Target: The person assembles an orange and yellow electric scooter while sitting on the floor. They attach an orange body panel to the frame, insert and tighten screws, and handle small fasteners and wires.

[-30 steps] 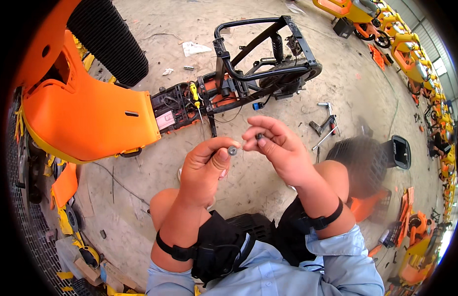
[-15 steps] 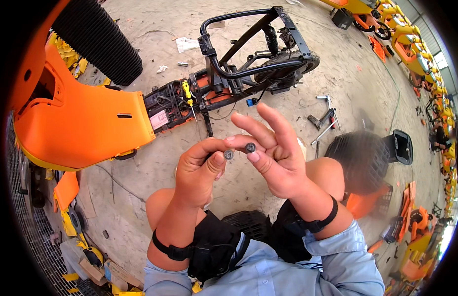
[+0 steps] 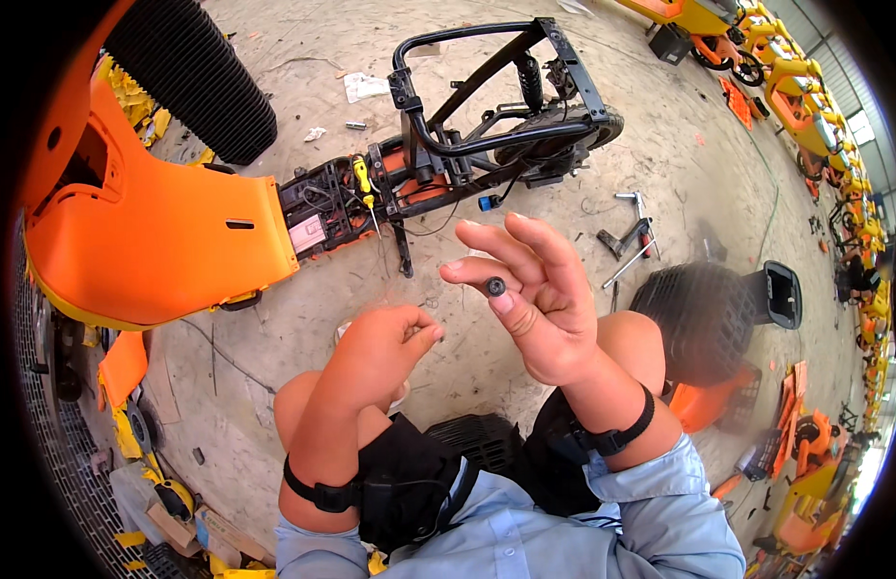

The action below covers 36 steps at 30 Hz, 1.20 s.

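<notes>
My right hand (image 3: pixel 549 314) pinches a small black bolt (image 3: pixel 494 287) between thumb and forefinger, its round recessed head turned up; the other fingers are raised and bent. Lower and to the left, my left hand (image 3: pixel 385 352) is closed with thumb and fingertips together on a second small bolt (image 3: pixel 441 338), of which only a dark bit shows. The two hands are apart. Beyond them lies a stripped scooter frame (image 3: pixel 506 140) with an orange body panel (image 3: pixel 168 232) at its left. A yellow-handled screwdriver (image 3: pixel 365 179) rests on the frame.
Hand tools, among them a T-handled wrench (image 3: pixel 638 227), lie on the floor at right. Beside my right knee stands a blurred dark basket (image 3: pixel 699 314). A ribbed black tube (image 3: pixel 192 77) is at far left. Yellow scooters (image 3: pixel 805 106) line the right side.
My left hand has drawn away from the right one, down and to the left, and turned so its back faces up. The right hand still holds its bolt in nearly the same place.
</notes>
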Each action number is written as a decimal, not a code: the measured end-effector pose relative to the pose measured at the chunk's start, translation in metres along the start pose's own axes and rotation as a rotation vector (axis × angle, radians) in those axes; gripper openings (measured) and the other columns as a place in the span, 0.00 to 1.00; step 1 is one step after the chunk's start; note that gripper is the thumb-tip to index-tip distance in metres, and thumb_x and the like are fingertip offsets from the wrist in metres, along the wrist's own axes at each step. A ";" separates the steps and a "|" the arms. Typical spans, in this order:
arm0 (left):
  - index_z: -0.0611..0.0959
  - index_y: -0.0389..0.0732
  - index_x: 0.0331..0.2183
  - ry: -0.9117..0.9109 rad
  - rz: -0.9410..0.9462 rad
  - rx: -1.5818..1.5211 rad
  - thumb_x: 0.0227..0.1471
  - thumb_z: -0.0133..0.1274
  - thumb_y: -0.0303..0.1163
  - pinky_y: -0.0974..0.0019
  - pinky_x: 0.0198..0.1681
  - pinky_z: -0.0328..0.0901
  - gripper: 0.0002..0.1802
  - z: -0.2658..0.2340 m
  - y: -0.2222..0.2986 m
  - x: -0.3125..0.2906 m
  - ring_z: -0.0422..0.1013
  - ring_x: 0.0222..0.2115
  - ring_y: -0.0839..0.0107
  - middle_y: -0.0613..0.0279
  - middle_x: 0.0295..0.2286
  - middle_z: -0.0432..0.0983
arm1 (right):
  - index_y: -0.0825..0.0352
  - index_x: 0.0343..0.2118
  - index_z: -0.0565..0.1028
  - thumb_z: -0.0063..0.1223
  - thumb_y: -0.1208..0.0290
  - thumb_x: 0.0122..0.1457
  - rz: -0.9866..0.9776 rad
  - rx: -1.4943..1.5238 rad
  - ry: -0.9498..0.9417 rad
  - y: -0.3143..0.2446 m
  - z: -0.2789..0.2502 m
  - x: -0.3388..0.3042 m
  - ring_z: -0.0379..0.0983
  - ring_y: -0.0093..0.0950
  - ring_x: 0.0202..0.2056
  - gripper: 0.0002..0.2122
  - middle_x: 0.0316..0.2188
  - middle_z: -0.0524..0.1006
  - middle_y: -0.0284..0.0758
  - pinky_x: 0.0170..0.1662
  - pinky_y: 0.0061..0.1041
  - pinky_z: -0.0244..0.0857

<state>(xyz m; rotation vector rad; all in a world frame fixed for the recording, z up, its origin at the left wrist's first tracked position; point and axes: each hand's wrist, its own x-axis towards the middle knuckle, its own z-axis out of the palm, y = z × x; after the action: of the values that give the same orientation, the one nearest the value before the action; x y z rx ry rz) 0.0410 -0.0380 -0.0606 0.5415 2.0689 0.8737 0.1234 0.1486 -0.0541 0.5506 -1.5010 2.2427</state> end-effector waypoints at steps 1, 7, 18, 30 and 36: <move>0.81 0.36 0.38 0.154 0.016 0.094 0.60 0.52 0.37 0.69 0.31 0.66 0.13 -0.005 0.000 0.004 0.69 0.27 0.77 0.67 0.28 0.76 | 0.67 0.64 0.52 0.37 0.87 0.63 -0.014 -0.002 0.003 0.001 0.000 0.000 0.67 0.39 0.57 0.26 0.61 0.61 0.50 0.60 0.36 0.60; 0.79 0.37 0.42 1.008 0.259 -1.140 0.62 0.48 0.39 0.73 0.17 0.52 0.15 -0.084 -0.019 0.023 0.55 0.15 0.82 0.74 0.18 0.60 | 0.69 0.61 0.57 0.38 0.87 0.63 0.027 -0.026 0.096 0.010 0.003 -0.001 0.70 0.38 0.55 0.23 0.56 0.68 0.47 0.58 0.37 0.62; 0.77 0.36 0.43 -0.005 0.043 -1.251 0.65 0.37 0.51 0.71 0.27 0.59 0.27 0.014 0.010 0.010 0.64 0.24 0.75 0.65 0.27 0.70 | 0.69 0.58 0.60 0.39 0.90 0.60 0.060 -0.235 0.078 0.014 0.009 -0.014 0.71 0.32 0.54 0.22 0.51 0.71 0.43 0.53 0.29 0.67; 0.76 0.37 0.47 -0.123 0.228 -1.335 0.65 0.32 0.49 0.65 0.40 0.64 0.27 0.020 0.012 0.015 0.69 0.37 0.71 0.61 0.41 0.73 | 0.67 0.54 0.65 0.46 0.92 0.55 -0.006 -0.570 0.077 0.023 0.008 -0.014 0.74 0.30 0.44 0.24 0.44 0.73 0.40 0.43 0.26 0.71; 0.72 0.32 0.53 -0.132 0.248 -1.437 0.66 0.32 0.48 0.59 0.57 0.62 0.30 0.016 0.018 0.008 0.67 0.46 0.69 0.57 0.46 0.70 | 0.66 0.55 0.65 0.49 0.90 0.53 0.091 -0.471 0.106 0.020 0.004 -0.011 0.71 0.24 0.44 0.25 0.41 0.74 0.35 0.49 0.26 0.65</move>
<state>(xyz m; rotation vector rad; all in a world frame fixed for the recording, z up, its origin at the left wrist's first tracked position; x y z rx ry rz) 0.0509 -0.0146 -0.0587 0.0200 0.8254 2.0450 0.1228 0.1362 -0.0744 0.2191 -1.9422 1.8471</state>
